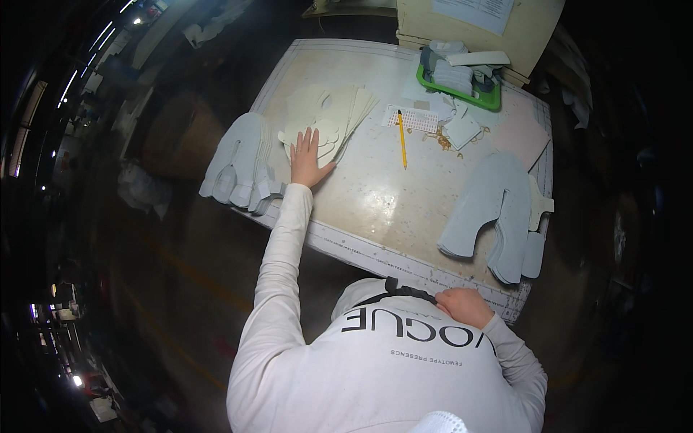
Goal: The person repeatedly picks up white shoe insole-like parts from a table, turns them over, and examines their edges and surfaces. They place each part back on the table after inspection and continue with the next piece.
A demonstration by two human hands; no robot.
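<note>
Left hand (308,164) spread, fingers resting on cream sheets' (336,117) near edge; we see them fan away forward-right. Right hand (466,306) farther, beside black strap (413,291), grip unclear.

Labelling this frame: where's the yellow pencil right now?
Head view: the yellow pencil lies on the table, right of the left hand, its upper end over the red-patterned sheet.

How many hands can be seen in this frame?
2: the left hand, spread over the near end of the fanned cream pieces; the right hand, curled at the black strap. Others could be hidden in the dark.
</note>
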